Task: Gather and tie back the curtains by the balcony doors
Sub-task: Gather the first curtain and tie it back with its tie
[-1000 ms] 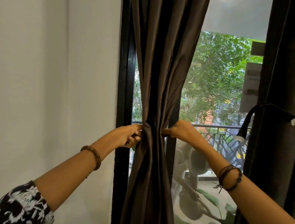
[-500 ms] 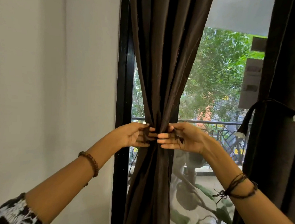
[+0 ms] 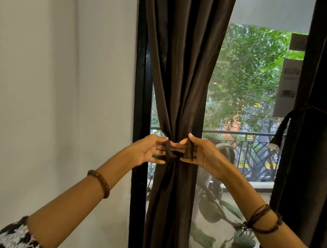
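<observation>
A dark brown curtain (image 3: 181,77) hangs gathered into a narrow bunch beside the black door frame (image 3: 141,85). A matching dark fabric tie (image 3: 174,154) is wrapped round its waist. My left hand (image 3: 148,149) pinches the tie's left end and my right hand (image 3: 202,153) pinches the right end, fingertips nearly meeting in front of the curtain. A second dark curtain (image 3: 311,149) hangs at the right edge with its own tie band (image 3: 282,127) looped round it.
A plain white wall (image 3: 62,100) fills the left. Through the glass I see a balcony railing (image 3: 251,146), potted plants (image 3: 228,211) on the balcony floor, and trees beyond.
My hands came together from pulling the tie ends sideways and now hold the ends in front of the curtain. The view shifted slightly down.
</observation>
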